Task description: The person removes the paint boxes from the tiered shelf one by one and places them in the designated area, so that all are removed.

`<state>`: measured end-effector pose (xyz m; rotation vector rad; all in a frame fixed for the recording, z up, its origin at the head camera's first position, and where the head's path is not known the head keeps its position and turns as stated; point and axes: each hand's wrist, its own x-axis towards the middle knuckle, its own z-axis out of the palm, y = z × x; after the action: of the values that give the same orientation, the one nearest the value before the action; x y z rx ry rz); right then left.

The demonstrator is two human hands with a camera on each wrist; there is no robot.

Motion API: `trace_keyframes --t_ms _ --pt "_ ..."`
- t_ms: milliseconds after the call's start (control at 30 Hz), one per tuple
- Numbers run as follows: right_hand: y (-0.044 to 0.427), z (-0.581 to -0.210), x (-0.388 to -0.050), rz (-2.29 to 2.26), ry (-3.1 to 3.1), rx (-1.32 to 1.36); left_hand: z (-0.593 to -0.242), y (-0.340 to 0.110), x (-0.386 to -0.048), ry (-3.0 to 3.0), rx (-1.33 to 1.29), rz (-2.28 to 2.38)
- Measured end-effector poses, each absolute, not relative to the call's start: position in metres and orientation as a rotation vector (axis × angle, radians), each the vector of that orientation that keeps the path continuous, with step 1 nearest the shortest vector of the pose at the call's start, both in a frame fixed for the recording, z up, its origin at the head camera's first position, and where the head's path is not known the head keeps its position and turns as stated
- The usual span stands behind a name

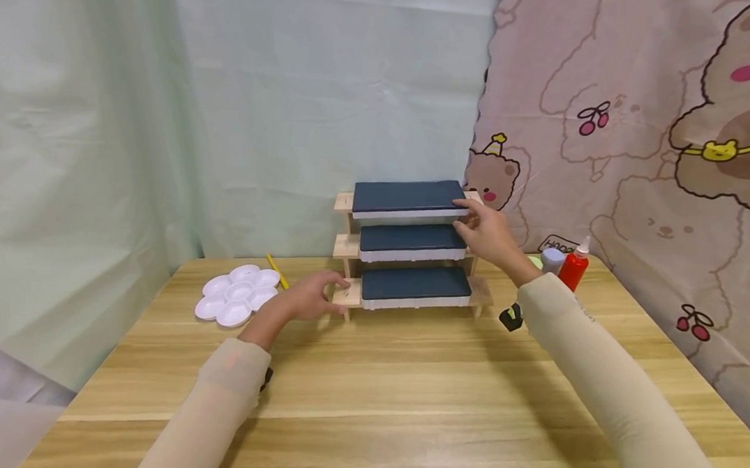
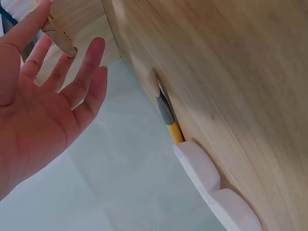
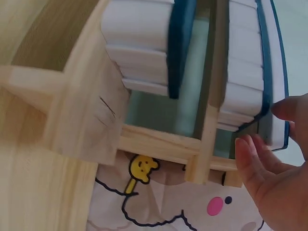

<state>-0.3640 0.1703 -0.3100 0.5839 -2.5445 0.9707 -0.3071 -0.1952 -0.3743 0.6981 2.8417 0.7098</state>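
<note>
A three-tier wooden rack (image 1: 347, 247) stands at the back of the table, with a white box under a dark blue lid on each tier: top (image 1: 408, 196), middle (image 1: 412, 240) and bottom (image 1: 415, 284). At the left end of the lowest shelf (image 1: 347, 293), my left hand (image 1: 306, 297) holds the wood between thumb and fingers; its fingertips meet the shelf end (image 2: 62, 43) in the left wrist view. My right hand (image 1: 491, 232) grips the right end of the top box, fingers at the lid and thumb lower. Its fingers (image 3: 262, 166) show beside the boxes in the right wrist view.
Left of the rack lie a white flower-shaped palette (image 1: 239, 292) and a yellow-handled brush (image 1: 277, 271). At the right stand a red bottle (image 1: 573, 269) with a white nozzle and a pale blue-capped container (image 1: 551, 260). Curtains hang behind and to the right.
</note>
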Motion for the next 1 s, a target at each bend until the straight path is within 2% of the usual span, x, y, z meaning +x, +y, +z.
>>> trace_keyframes --t_ms 700,1000 --pt "0.174 -0.314 -0.376 1.350 -2.431 0.529 -0.377 -0.194 -0.309 2.827 0.676 0.751" --pt "0.175 -0.314 -0.377 1.379 -2.416 0.495 -0.375 -0.196 -0.306 2.820 0.692 0.769"
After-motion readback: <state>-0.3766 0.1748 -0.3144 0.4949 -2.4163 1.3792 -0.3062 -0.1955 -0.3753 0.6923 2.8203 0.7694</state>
